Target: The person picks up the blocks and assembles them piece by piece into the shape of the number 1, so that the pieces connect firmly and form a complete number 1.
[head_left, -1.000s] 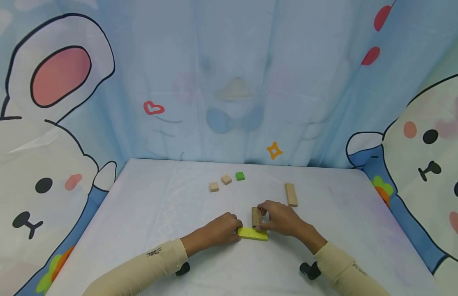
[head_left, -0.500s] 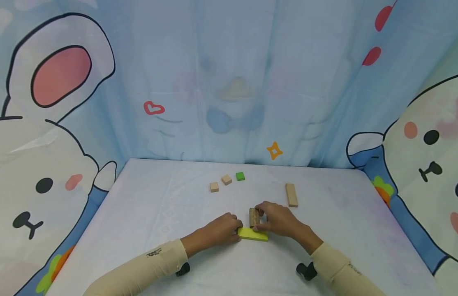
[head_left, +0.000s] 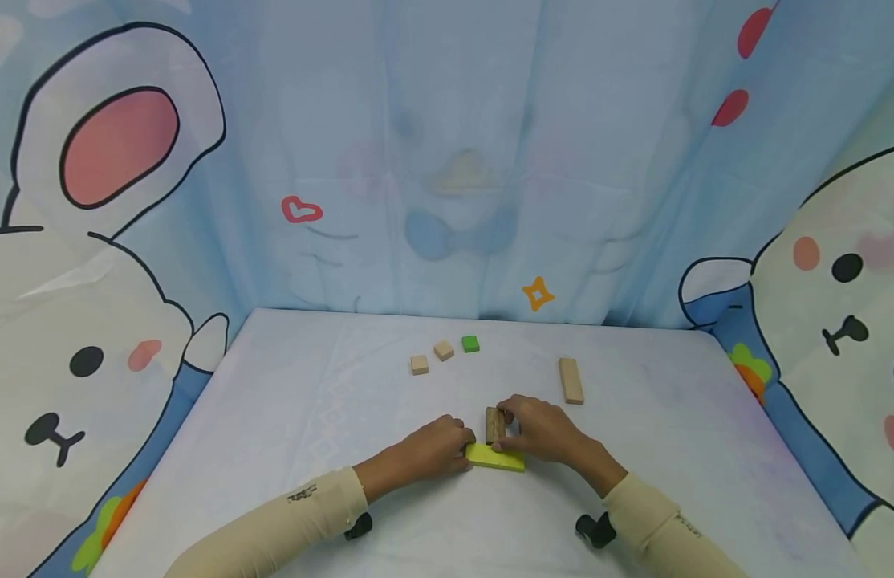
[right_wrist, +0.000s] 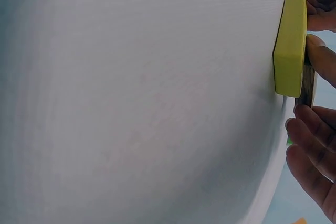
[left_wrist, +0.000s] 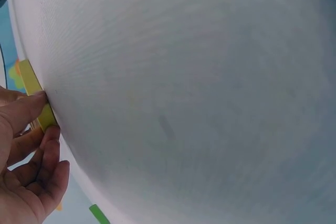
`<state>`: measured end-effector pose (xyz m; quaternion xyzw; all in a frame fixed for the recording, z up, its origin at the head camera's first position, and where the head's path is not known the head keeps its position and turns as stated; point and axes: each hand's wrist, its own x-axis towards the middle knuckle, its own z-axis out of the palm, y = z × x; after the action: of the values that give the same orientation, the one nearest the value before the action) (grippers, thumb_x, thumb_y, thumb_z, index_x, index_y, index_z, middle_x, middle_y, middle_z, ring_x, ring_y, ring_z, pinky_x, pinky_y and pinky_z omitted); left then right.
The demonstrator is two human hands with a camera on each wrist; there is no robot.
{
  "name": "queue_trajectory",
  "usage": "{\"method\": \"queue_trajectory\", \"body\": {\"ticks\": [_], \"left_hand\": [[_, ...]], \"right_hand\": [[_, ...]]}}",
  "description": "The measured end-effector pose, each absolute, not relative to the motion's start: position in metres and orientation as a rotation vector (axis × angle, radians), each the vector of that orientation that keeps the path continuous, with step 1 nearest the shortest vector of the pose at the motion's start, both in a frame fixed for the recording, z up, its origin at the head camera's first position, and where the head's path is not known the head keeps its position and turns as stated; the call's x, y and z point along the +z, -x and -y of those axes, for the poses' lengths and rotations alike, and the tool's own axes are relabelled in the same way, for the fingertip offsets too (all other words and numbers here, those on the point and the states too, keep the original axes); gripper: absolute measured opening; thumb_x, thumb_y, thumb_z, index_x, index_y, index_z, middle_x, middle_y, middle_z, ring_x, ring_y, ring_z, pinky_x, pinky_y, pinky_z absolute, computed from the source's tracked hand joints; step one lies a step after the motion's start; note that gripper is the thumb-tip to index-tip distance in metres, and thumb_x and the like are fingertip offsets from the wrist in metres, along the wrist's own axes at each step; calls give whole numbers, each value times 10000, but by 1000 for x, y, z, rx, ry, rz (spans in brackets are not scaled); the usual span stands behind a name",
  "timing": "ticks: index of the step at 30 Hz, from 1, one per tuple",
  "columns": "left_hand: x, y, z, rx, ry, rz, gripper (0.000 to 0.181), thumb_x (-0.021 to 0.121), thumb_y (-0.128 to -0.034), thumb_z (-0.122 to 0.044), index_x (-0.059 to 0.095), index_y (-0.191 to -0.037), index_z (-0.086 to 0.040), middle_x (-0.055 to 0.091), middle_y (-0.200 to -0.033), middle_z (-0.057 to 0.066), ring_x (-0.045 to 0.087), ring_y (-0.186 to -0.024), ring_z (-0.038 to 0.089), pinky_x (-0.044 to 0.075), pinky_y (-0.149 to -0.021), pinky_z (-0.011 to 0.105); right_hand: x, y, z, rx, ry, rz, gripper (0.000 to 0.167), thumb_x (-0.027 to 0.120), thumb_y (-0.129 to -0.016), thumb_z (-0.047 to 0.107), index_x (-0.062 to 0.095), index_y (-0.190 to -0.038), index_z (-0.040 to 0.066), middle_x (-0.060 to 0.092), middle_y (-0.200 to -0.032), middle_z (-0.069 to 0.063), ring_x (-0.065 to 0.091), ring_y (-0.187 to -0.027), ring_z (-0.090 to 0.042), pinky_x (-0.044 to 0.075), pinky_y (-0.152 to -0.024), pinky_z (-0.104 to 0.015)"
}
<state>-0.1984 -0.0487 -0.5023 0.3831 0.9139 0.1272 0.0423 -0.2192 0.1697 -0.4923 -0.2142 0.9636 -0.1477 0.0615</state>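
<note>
A yellow block [head_left: 495, 457] lies flat on the white table, its left end pinched by the left hand [head_left: 434, 447]. Just behind it, the right hand [head_left: 544, 429] grips a brown wood-grained block [head_left: 494, 425] between thumb and fingers. In the left wrist view, thumb and fingers of the left hand [left_wrist: 29, 156] hold the yellow block [left_wrist: 48, 116]. The right wrist view has the yellow block [right_wrist: 290, 51] in front of the brown one [right_wrist: 306, 85], partly hiding it, with the fingers of the right hand [right_wrist: 317, 124] around the brown block.
Two small plain wooden blocks [head_left: 419, 365] [head_left: 443, 350] and a green block [head_left: 470, 343] lie farther back on the table. A long plain wooden block [head_left: 570, 381] lies behind the right hand. A patterned blue curtain [head_left: 447, 160] hangs beyond the table's rear edge.
My right hand has shifted slightly left with the brown block, along the back of the yellow block. The left hand keeps its hold on the yellow block.
</note>
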Motion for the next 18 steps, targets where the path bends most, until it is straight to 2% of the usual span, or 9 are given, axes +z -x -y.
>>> {"method": "queue_trajectory", "body": {"ticks": [18], "left_hand": [[-503,196,49,391,-1145,-2810,270,789,-880,-231,744,-1122,-120,698,-913,-57,512,-771,11,464,-706,119]], "right_hand": [[-497,223,-171,-468,612,-2846,614,863,-769,402,669,-1239,58,627,-899,67,514,-790,-96,486,-725,-278]]}}
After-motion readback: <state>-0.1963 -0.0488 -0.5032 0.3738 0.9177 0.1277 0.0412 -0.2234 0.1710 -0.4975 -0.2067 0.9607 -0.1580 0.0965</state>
